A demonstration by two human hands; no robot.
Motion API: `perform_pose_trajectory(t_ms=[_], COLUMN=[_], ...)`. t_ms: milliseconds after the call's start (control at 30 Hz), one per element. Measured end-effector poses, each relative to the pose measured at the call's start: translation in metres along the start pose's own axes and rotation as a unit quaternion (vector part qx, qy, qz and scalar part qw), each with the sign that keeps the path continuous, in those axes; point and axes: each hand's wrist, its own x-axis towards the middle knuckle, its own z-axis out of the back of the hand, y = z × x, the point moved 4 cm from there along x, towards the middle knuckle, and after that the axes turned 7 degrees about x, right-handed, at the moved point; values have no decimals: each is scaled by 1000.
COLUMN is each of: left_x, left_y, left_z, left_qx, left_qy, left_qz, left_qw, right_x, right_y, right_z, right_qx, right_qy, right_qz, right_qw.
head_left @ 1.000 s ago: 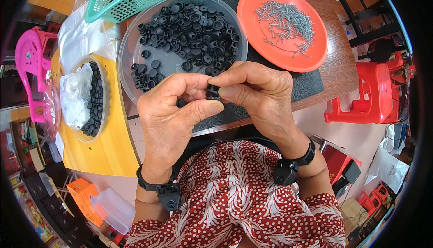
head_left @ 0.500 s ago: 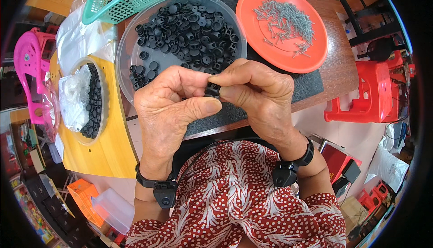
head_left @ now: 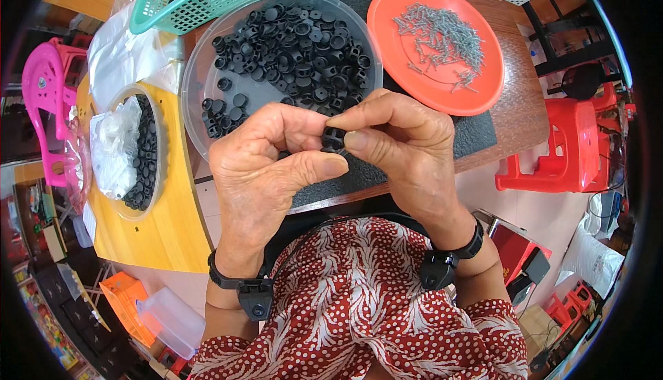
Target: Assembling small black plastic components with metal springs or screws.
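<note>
Clamping L hand (head_left: 254,164) & R hand (head_left: 418,146) fingers on 1 hollow, rounded blk plastic pc (head_left: 333,138).

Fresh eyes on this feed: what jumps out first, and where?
The orange-red plate of silvery metal bits stands out first, upper right on the brown table. Left of it, a round clear tub holds heaped black parts. At the centre, the left hand and right hand hold one black piece between them.
</note>
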Motion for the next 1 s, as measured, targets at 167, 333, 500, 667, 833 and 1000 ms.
perform_pose_trajectory(t_ms=[167,333,500,667,833,1000], left_x=[0,1,2,6,6,9], left_y=[0,1,3,4,0,-2], left_z=[-3,-5,-5,-4,-4,-5], left_qx=[-12,-43,-30,-5,2,3], left_qy=[11,30,39,60,65,66], left_qz=[9,35,37,12,21,39], left_qw=[1000,998,998,998,998,997], right_x=[-1,-3,-2,-3,-2,-2], right_y=[-1,-2,-3,-4,-2,-2], right_z=[0,1,2,2,1,1], right_qx=[18,36,35,31,33,56], right_qy=[-12,-25,-16,-15,-22,-35], right_qz=[-12,-7,6,-6,-22,-43], right_qw=[1000,999,999,999,999,997])
